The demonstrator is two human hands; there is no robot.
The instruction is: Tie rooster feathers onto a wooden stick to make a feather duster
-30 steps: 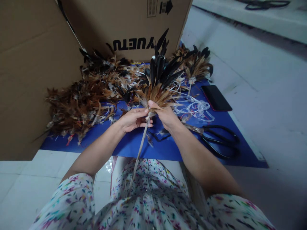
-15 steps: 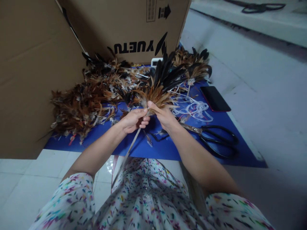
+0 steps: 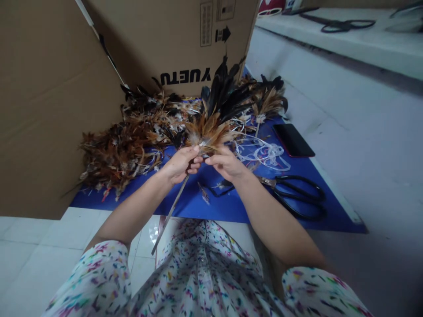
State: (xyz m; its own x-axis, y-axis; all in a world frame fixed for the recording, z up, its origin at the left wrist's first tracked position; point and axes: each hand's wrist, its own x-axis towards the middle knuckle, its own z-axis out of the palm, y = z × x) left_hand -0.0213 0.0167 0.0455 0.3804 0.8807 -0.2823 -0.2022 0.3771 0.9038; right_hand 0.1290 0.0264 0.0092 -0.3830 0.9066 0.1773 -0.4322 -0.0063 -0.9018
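Step in hand, as I judge it: binding feathers onto a stick. Left hand [image 3: 180, 164] has its fingers closed around the thin stick [image 3: 170, 213] just under the feather bundle [image 3: 211, 125]; right hand [image 3: 226, 164] pinches the bundle's base — fingers closed, touching the left (what lies between them is hidden). Bundle is held up above the blue mat [image 3: 231, 204]. Next move likely calls for a firm, steady pinch so the quills don't slip. Scissors [image 3: 294, 193] lie near the right wrist.

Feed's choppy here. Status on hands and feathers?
Both hands, left and right, grip the feather bundle at its stick. Scissors lie right. Nothing blocking.
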